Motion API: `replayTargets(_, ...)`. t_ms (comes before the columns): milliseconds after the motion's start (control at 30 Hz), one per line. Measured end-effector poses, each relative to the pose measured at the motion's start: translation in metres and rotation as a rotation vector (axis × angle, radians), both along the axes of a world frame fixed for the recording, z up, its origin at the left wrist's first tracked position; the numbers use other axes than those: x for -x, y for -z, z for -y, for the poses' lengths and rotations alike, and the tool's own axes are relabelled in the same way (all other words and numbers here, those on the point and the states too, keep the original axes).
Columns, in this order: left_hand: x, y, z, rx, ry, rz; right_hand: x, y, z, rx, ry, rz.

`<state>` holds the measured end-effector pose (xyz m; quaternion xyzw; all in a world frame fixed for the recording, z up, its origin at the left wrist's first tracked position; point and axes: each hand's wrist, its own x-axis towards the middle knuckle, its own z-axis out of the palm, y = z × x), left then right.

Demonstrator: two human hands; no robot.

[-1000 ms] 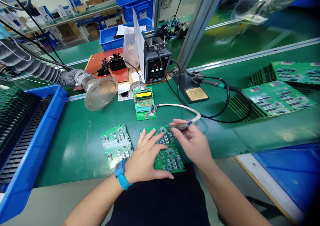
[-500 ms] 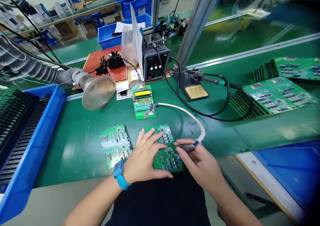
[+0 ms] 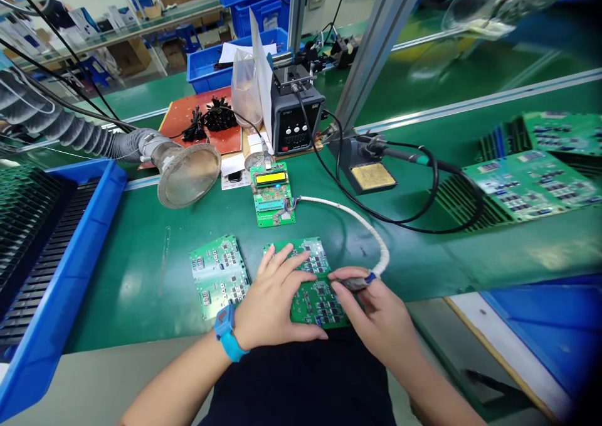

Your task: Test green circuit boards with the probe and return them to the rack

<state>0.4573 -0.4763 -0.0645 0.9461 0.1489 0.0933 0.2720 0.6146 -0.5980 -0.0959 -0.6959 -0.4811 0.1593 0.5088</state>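
Observation:
Spread flat, my left hand (image 3: 278,294) rests on a green circuit board (image 3: 324,303) at the table's front edge, covering its left part. My right hand (image 3: 376,307) pinches a grey probe connector (image 3: 353,283) at the board's right side; whether its tip touches the board is hidden. From the connector a white sleeved cable (image 3: 374,231) curves back to a programmer board (image 3: 274,194), which has a lit yellow display and a blue socket. Left of my left hand lies another circuit board (image 3: 219,275), partly behind my wrist.
A blue bin (image 3: 96,225) with slotted racks stands at the left, beside a fume extraction hose (image 3: 188,175). Behind are a soldering station (image 3: 298,118) and an iron stand with a yellow sponge (image 3: 374,177). Stacked circuit boards (image 3: 527,181) lie at the right.
The view shifts slightly. Both hands stay in nearly the same place on the board. A small blue light now shows on the programmer board below its display.

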Motion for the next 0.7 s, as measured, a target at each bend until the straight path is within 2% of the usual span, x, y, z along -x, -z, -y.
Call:
replayTargets(433,-0.0027,-0.0067,-0.0012,-0.116,0.008,-0.139,0.0005,0.0026,0.0039,0.035,0.000,-0.025)
replayTargets(700,0.0004,-0.0018,-0.0030,-0.134,0.005,-0.135,0.0014,-0.0020,0.0033,0.017,0.009,0.018)
